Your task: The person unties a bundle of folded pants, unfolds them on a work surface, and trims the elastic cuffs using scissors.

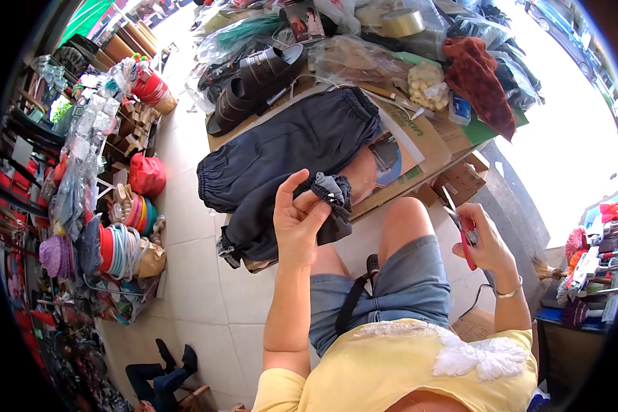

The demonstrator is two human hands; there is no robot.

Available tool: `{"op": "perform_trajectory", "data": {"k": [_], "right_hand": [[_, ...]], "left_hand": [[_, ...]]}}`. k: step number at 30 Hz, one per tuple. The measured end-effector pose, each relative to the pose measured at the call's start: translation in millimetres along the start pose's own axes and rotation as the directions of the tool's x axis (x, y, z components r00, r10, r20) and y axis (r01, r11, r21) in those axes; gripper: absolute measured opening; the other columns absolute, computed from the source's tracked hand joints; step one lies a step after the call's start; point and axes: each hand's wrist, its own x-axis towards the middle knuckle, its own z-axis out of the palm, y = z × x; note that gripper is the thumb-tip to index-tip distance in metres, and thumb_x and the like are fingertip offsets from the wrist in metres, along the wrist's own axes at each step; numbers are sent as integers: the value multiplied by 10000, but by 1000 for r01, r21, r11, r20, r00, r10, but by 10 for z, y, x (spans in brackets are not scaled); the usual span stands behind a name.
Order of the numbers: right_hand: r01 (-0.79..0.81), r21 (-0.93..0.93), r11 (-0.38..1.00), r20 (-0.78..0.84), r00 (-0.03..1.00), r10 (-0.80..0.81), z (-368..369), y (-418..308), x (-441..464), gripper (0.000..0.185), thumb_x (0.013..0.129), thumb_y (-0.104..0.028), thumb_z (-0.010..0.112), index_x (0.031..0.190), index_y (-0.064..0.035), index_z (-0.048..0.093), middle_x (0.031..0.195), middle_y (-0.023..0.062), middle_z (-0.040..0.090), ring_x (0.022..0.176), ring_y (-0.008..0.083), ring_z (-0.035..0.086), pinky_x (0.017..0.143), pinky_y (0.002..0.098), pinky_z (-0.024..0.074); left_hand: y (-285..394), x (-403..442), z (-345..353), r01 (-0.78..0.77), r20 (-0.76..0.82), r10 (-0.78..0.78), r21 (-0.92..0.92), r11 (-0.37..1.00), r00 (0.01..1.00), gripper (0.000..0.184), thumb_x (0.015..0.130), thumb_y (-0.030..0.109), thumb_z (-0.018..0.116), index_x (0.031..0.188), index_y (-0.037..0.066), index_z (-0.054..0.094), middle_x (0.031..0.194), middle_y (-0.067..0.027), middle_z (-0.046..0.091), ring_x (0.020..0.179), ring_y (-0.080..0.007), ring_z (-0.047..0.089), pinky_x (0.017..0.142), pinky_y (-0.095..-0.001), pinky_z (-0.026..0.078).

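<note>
My left hand (298, 214) pinches the gathered elastic cuff (336, 193) of a dark cloth sleeve over the near edge of the low table. In my right hand (486, 237) is a pair of scissors (470, 255) with red handles, held off to the right with the blades pointing up and away from the cloth. Another dark cloth sleeve (288, 147) with elastic at both ends lies flat on the table, beyond the held one. The held cloth's other end hangs near the table's left corner.
A pair of dark sandals (244, 96) sits behind the cloth. Plastic bags, a tape roll (402, 23) and a brown-red cloth (475, 79) are heaped at the back. Packed goods line the left, with a red bag (147, 174). Another person's legs (159, 384) show lower left.
</note>
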Motion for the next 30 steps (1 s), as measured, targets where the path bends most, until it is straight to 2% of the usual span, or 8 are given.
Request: {"op": "perform_trajectory", "data": {"k": [4,7,9,10,12,20,29,30], "right_hand": [[272,-83,959,22,962,-271,100,-198,200,623,570,-127,851,1113,-84,547,885,63,588,725,223,550,723,347,466],[297,-56,953,110,951,-289,250,-404,483,586,611,-160,830,1118,-82,548,895,77,619,759,260,590,726,366,474],[463,-115,879,109,885,-452,420,-414,648,543,656,-213,814,1112,-84,548,899,89,638,807,298,614,727,380,482],[464,-108,879,114,884,-453,472,-480,700,543,656,-213,814,1112,-84,548,899,89,638,807,298,614,727,380,482],[480,-76,874,82,877,-474,551,-612,790,336,735,-49,683,1057,-68,586,895,109,649,815,308,623,745,389,500],[454,-75,888,144,886,-440,593,-699,882,376,699,-65,699,1060,-88,599,875,108,647,796,307,625,732,383,500],[512,-63,857,134,855,-501,629,-690,927,447,645,-79,736,1073,-85,607,848,113,654,760,310,637,701,374,509],[514,-70,855,133,854,-503,641,-671,928,444,677,-177,763,1079,-105,590,840,90,659,753,293,642,674,368,501]], "left_hand": [[-21,6,14,-1,10,1,1,1000,1000,558,822,-149,597,1325,16,420,1035,-169,680,931,-166,665,860,-280,532],[-48,-7,-14,5,6,-5,23,1000,1000,562,818,-154,590,1327,16,420,1033,-169,680,929,-163,663,858,-275,529],[-49,-5,-12,13,-1,-13,29,999,1000,563,818,-155,590,1327,15,420,1033,-168,680,927,-162,663,861,-273,527],[-54,-13,-14,23,-1,-23,30,999,1000,564,817,-155,590,1327,15,419,1033,-167,680,926,-162,663,863,-270,524],[-60,-23,-21,22,-1,-22,22,1000,1000,566,817,-151,598,1327,17,419,1039,-168,679,933,-163,662,864,-268,523],[-93,13,-79,18,38,-18,4,1000,999,573,816,-139,619,1328,21,416,1062,-171,673,960,-168,661,869,-258,517],[-101,11,-85,14,40,-14,-7,1000,999,570,816,-138,619,1326,17,417,1063,-168,673,969,-167,659,881,-261,511],[-98,9,-84,14,40,-13,-7,1000,999,570,816,-138,619,1326,17,417,1063,-168,673,969,-167,659,881,-261,511]]}}
